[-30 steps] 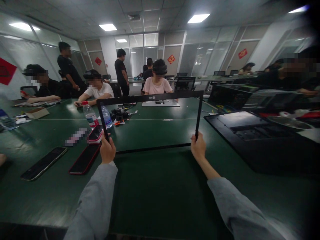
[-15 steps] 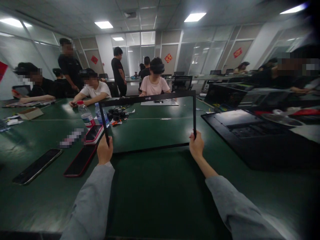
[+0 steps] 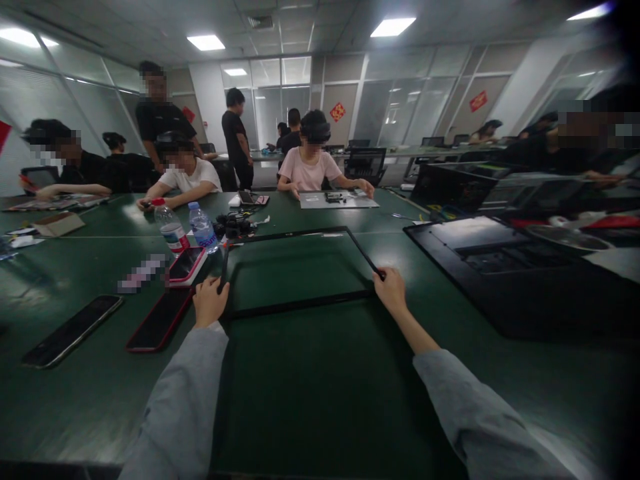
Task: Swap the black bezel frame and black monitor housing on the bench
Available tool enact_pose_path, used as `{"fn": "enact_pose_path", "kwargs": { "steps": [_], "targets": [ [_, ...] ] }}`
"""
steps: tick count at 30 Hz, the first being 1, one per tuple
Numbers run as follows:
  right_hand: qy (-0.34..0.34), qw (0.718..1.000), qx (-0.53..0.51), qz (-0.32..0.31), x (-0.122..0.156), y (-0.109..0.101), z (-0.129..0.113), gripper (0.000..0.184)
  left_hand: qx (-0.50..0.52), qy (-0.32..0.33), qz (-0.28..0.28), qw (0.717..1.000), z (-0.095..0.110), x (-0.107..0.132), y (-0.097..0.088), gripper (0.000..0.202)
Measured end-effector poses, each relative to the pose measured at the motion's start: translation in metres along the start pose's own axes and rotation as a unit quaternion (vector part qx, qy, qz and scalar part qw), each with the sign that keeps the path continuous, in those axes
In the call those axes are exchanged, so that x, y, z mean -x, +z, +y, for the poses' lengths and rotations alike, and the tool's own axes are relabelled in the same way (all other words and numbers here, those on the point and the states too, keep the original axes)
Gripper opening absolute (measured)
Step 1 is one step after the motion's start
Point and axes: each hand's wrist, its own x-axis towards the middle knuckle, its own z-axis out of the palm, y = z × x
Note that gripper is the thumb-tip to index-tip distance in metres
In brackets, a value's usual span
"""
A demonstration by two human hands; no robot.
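Observation:
Between my hands is a thin black rectangular screen bezel (image 3: 305, 304), its middle open so that the green table (image 3: 310, 393) shows through. My left hand (image 3: 210, 300) grips the bezel's left side, and my right hand (image 3: 391, 291) has its fingers closed on the right side. The bezel lies tilted back, low over the table; I cannot tell whether its far edge touches the surface. Left of my left hand lies a red-edged phone (image 3: 161, 320), with a phone in a pink case (image 3: 186, 265) just behind it.
Another dark phone (image 3: 73, 331) lies further left. Two plastic bottles, one red-capped (image 3: 173, 230) and one blue-capped (image 3: 202, 227), stand behind the phones near tangled black cables (image 3: 235, 225). A large black panel (image 3: 480, 267) is at the right. Across the table a person (image 3: 311, 163) handles a grey board (image 3: 340, 200).
The bezel has tipped backward and its far edge has dropped from upright toward the table. Both hands keep their hold. Across the table, the person's grey board has shifted right.

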Motion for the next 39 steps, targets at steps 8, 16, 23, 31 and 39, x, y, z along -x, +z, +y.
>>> {"fn": "enact_pose_path", "kwargs": {
  "steps": [8,16,23,31,39],
  "targets": [
    [-0.01,0.997,0.064,-0.038,-0.003,0.01,0.016,0.03,-0.019,0.006,-0.039,0.999,-0.004,0.0,0.002,0.042],
    [-0.008,0.994,0.094,-0.056,-0.004,0.008,0.014,0.032,-0.021,0.007,-0.047,0.999,-0.004,-0.001,-0.001,0.044],
    [-0.008,0.992,0.096,-0.078,-0.006,0.006,0.014,0.038,-0.03,0.026,-0.097,0.995,-0.018,-0.006,-0.009,0.051],
    [-0.014,0.994,0.08,-0.078,-0.007,0.007,0.019,0.041,-0.042,0.037,-0.048,0.997,-0.006,-0.001,-0.009,0.043],
    [-0.015,0.996,0.055,-0.065,-0.007,0.007,0.015,0.037,-0.023,0.008,-0.044,0.999,-0.007,0.003,-0.012,0.044]
  ]
}}
